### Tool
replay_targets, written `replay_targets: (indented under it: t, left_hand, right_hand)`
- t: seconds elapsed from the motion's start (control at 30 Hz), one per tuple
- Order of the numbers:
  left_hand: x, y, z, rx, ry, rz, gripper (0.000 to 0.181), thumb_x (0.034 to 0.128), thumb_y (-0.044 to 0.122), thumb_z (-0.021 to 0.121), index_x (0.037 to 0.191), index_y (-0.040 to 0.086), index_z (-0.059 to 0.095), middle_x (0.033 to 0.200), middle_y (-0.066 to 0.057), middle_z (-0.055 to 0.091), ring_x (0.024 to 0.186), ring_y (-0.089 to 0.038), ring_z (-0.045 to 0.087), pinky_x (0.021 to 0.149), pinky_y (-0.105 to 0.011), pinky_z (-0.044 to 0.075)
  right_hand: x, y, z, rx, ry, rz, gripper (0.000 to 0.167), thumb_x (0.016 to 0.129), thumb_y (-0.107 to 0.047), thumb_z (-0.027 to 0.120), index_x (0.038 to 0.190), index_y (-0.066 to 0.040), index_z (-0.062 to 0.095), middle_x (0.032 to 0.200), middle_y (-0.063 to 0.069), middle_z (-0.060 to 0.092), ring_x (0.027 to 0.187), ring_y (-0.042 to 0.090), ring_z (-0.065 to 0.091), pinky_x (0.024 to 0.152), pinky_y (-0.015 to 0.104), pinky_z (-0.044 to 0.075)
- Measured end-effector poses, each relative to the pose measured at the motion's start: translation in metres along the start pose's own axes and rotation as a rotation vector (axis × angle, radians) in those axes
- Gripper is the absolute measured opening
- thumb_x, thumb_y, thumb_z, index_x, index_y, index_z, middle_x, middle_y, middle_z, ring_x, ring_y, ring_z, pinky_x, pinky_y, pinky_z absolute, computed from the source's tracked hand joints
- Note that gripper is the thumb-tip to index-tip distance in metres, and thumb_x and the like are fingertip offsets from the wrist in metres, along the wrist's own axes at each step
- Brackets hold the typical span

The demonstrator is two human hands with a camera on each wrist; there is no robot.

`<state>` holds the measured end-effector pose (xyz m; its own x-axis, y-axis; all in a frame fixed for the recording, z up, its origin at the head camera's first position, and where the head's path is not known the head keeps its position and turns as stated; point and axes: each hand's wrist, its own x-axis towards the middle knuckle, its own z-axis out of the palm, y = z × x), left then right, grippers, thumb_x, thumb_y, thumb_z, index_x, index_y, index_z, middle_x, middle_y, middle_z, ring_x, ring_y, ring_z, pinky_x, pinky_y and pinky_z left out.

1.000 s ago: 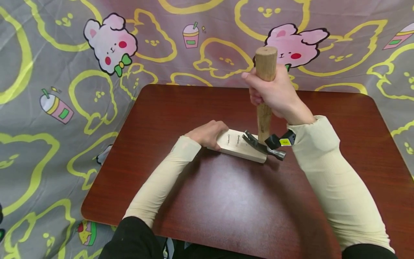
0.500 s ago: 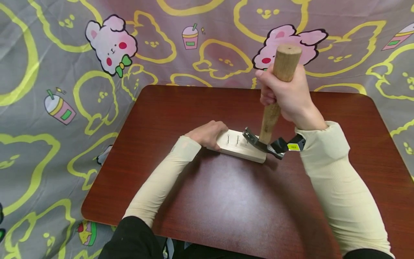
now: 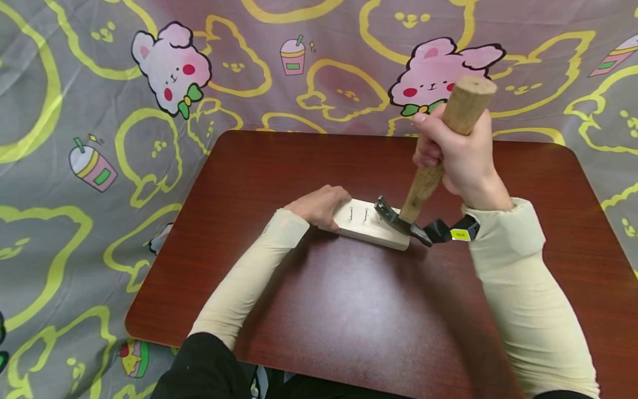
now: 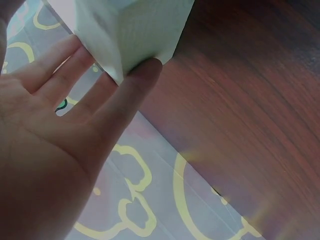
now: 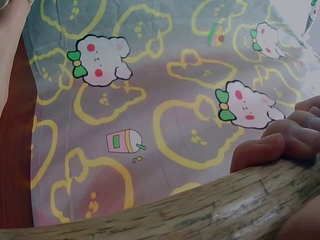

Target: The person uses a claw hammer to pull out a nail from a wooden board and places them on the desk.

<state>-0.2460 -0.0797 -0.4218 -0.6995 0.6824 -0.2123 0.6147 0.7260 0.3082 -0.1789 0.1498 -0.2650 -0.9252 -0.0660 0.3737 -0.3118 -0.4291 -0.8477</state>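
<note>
A pale wooden block lies on the table, its left end gripped by my left hand. In the left wrist view the thumb presses the block's near side, with fingers along the other side. Two thin nails stand up from the block; part of a third shows beside the claw. My right hand grips the wooden handle of a claw hammer, which leans to the right. The hammer's head is at the block's right end, claw towards the nails; the wrist camera partly hides its striking end.
The brown table has rounded corners and stretches around the block on all sides. Behind it and to the left hangs a grey patterned cloth. A black wrist camera sits at the right cuff, close to the hammer head.
My right hand has moved right and slightly down, tilting the hammer handle from nearly upright to leaning right. The nail by the claw shows more upright than before. My left hand and the block stay put.
</note>
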Motion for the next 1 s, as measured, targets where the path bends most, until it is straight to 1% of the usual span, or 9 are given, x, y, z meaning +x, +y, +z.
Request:
replay_targets:
  t: [0.17, 0.4, 0.57, 0.7, 0.87, 1.0]
  left_hand:
    - [0.001, 0.0, 0.001, -0.005, 0.001, 0.004, 0.073, 0.0645, 0.026, 0.088, 0.129, 0.009, 0.056, 0.124, -0.001, 0.061, 0.107, -0.014, 0.055, 0.095, -0.029, 0.045]
    - [0.002, -0.001, 0.001, -0.007, 0.004, 0.001, 0.074, 0.0641, 0.026, 0.088, 0.128, 0.01, 0.056, 0.123, -0.001, 0.061, 0.106, -0.015, 0.055, 0.094, -0.03, 0.045]
    - [0.002, -0.001, 0.001, -0.006, 0.002, 0.001, 0.074, 0.0645, 0.026, 0.088, 0.129, 0.009, 0.056, 0.124, -0.002, 0.061, 0.107, -0.015, 0.055, 0.094, -0.03, 0.045]
    - [0.002, -0.001, 0.002, 0.01, 0.0, 0.001, 0.074, 0.0655, 0.027, 0.087, 0.13, 0.009, 0.055, 0.125, -0.001, 0.06, 0.109, -0.015, 0.054, 0.096, -0.029, 0.045]
    - [0.002, 0.0, 0.002, 0.02, -0.008, -0.007, 0.074, 0.0665, 0.028, 0.087, 0.13, 0.009, 0.054, 0.127, -0.002, 0.059, 0.111, -0.015, 0.054, 0.098, -0.029, 0.044]
    - [0.002, 0.0, 0.002, 0.015, -0.012, -0.019, 0.074, 0.0663, 0.026, 0.087, 0.13, 0.009, 0.054, 0.126, -0.002, 0.059, 0.11, -0.015, 0.054, 0.098, -0.029, 0.044]
  right_hand:
    - [-0.004, 0.001, -0.001, -0.023, 0.024, -0.054, 0.029, 0.084, 0.005, 0.062, 0.06, 0.0, 0.047, 0.045, 0.006, 0.035, 0.04, 0.019, 0.024, 0.038, 0.03, 0.022]
    - [-0.009, 0.001, -0.007, 0.033, 0.032, -0.097, 0.025, 0.083, 0.006, 0.061, 0.062, 0.001, 0.048, 0.045, 0.005, 0.032, 0.039, 0.018, 0.022, 0.038, 0.031, 0.02]
    - [-0.012, 0.003, -0.012, 0.04, 0.03, -0.14, 0.027, 0.084, 0.007, 0.059, 0.061, 0.001, 0.046, 0.044, 0.006, 0.032, 0.037, 0.018, 0.024, 0.037, 0.031, 0.023]
    - [-0.014, 0.003, -0.014, 0.068, 0.04, -0.139, 0.028, 0.083, 0.008, 0.058, 0.06, 0.003, 0.044, 0.043, 0.006, 0.032, 0.036, 0.018, 0.024, 0.037, 0.031, 0.023]
    - [-0.015, 0.004, -0.016, 0.122, 0.059, -0.141, 0.026, 0.082, 0.011, 0.055, 0.059, 0.005, 0.043, 0.042, 0.007, 0.032, 0.036, 0.019, 0.023, 0.037, 0.032, 0.021]
    - [-0.016, 0.004, -0.017, 0.13, 0.064, -0.152, 0.026, 0.081, 0.012, 0.053, 0.059, 0.005, 0.043, 0.042, 0.007, 0.031, 0.036, 0.019, 0.023, 0.036, 0.033, 0.021]
